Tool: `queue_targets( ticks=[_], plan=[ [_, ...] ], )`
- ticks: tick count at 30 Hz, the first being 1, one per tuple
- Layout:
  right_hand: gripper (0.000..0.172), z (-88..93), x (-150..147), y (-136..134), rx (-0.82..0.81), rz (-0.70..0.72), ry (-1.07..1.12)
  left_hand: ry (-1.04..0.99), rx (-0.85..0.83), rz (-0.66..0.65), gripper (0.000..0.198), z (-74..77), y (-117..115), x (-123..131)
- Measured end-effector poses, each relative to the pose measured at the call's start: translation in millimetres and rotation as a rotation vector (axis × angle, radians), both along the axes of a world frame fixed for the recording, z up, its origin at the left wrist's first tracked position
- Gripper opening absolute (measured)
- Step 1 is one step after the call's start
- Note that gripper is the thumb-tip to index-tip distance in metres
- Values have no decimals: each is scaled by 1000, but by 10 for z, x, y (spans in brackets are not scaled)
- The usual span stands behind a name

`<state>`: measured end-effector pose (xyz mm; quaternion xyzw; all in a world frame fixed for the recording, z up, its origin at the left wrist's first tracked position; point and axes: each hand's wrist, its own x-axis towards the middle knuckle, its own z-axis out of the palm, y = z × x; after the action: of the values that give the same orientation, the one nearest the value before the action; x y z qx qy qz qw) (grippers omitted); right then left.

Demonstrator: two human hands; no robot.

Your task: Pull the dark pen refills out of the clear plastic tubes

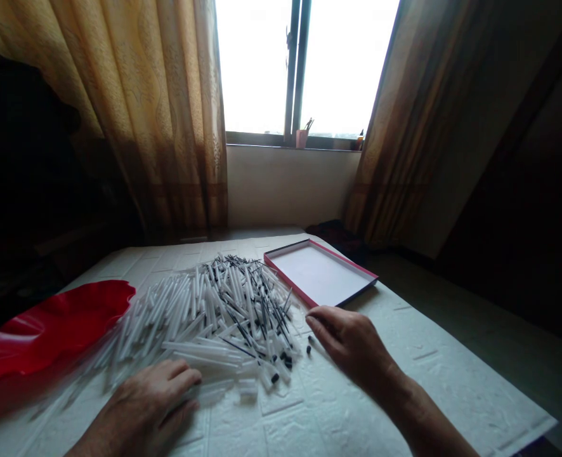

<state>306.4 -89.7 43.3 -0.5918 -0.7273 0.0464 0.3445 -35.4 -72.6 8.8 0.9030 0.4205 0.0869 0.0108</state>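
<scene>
On the table, a large heap of translucent plastic tubes (181,304) lies mixed with thin dark pointed rods (276,304). At the heap's near edge, my left hand (150,397) has its fingers and thumb closed around the end of a clear plastic tube (212,390). A short clear piece (248,389) lies just right of that. My right hand (354,343) is beside the tray's near corner, fingertips pressed together; whatever is in them is hidden. Small black plugs (274,378) lie along the heap's right side, and a dark plug (308,350) rests by my right hand.
A shallow tray (288,277) with red and dark edges and a white inside stands behind my right hand. At left is a wavy-rimmed red plastic dish (71,317). The white brick-patterned table (433,374) ends at a slanting right edge. Curtains (176,114) flank the window.
</scene>
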Motion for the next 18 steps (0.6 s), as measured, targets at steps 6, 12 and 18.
queue_targets(
  ticks=[6,12,18],
  plan=[
    [27,-21,263,-62,-217,-72,-198,-25,66,-33,14,-9,-1,-16],
    [11,-158,231,-145,-393,-102,-376,-63,227,-80,15,3,2,11],
    [33,-138,256,-174,-484,-80,-388,-124,333,-115,14,-66,23,-24]
  ],
)
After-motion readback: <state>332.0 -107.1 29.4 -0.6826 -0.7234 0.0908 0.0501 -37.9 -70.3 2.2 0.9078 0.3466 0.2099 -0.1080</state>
